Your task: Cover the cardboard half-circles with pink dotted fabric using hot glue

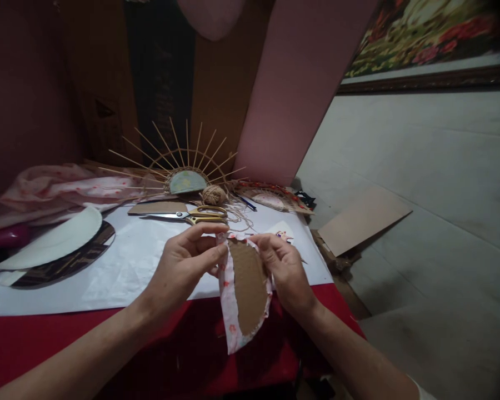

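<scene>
A half-round piece of brown cardboard hangs between my hands over the table's front edge. Pink-and-white flowered fabric is folded around its border, leaving bare cardboard in the middle. My left hand pinches the upper left corner between thumb and fingers. At the upper right edge, my right hand grips the fabric-edged piece, its thumb near the top. Gold-handled scissors lie just beyond my left hand, with a ball of twine behind them.
A half-circle frame of thin sticks stands against the cardboard box. Left lie a folded white paper plate and crumpled flowered cloth. A beaded woven half-round sits at the right. White sheeting covers red cloth.
</scene>
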The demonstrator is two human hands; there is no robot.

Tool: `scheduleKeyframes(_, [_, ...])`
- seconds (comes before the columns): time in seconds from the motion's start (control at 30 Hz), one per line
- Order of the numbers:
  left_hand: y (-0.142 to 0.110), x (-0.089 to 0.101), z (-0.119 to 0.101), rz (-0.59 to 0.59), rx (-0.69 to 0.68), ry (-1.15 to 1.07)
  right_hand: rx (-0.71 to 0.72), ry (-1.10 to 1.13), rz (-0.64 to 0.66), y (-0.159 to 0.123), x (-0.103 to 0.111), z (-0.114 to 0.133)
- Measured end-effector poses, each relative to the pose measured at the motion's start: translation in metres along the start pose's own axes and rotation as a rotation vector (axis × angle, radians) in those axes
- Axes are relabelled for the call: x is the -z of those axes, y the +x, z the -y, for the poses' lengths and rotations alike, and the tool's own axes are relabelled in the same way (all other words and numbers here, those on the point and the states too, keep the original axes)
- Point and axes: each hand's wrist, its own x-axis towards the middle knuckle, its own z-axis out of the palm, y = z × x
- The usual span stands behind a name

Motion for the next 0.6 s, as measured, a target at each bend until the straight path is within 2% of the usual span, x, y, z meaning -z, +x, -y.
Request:
scheduleKeyframes(0.13, [0.002,0.002,0.0,-0.029,-0.007,0.028,0.345,-0.241,-0.438,0.017,0.036,0.019])
scheduleKeyframes(0.17, [0.002,0.003,0.0,-0.037,-0.01,0.036,0.368,-0.338,-0.501,0.021,0.049,0.023])
scheduleKeyframes(0.2, [0.002,0.003,0.0,-0.045,-0.014,0.043,0.346,-0.478,-0.508,0.023,0.06,0.026])
scheduleKeyframes(0.27, [0.002,0.004,0.0,-0.064,-0.02,0.056,0.231,-0.879,-0.406,0.023,0.078,0.028])
scheduleKeyframes(0.33, [0.002,0.004,0.0,-0.083,-0.017,0.068,0.059,-1.24,-0.196,0.017,0.085,0.023])
scheduleKeyframes(0.4, [0.003,0.003,0.0,-0.091,-0.013,0.077,-0.075,-1.431,-0.019,0.009,0.082,0.014])
scheduleKeyframes(0.47, [0.003,0.002,-0.001,-0.09,-0.009,0.08,-0.143,-1.502,0.058,0.002,0.076,0.005])
scheduleKeyframes(0.6, [0.002,0.0,-0.004,-0.081,0.02,0.062,-0.164,-1.415,0.061,-0.001,0.073,-0.001])
